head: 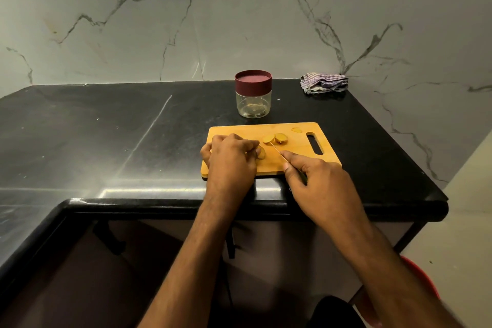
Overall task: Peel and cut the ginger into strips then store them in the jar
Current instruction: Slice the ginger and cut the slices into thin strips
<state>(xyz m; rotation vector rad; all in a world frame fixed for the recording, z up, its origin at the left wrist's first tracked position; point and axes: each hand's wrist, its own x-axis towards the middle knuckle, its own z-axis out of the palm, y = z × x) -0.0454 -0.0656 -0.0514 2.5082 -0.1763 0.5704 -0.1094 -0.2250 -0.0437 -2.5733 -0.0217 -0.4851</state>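
from the camera on my head, i am in the middle of the cutting part. my left hand has its fingers curled down on a yellow piece of ginger to keep it from sliding on the flat light wooden cutting board with a handle hole. my right hand has its fingers wrapped round the dark handle of a thin silver knife, with one finger laid along the top, and the blade points at the ginger by my left fingers.

the ginger looks yellow and bare, so i think the peeling is done. it is in round slices, not strips yet, so more cutting is left. the small clear jar with a dark red lid sits behind the board on the shiny black stone counter. its lid is on. there may be a little yellow bit inside, but i cannot tell for sure. putting the strips in is still to do.

counting: one jar, one board, one knife, one crumpled striped cloth in the far corner. i count four ginger pieces: one by my fingers, two round slices side by side, one tiny bit near the handle hole.
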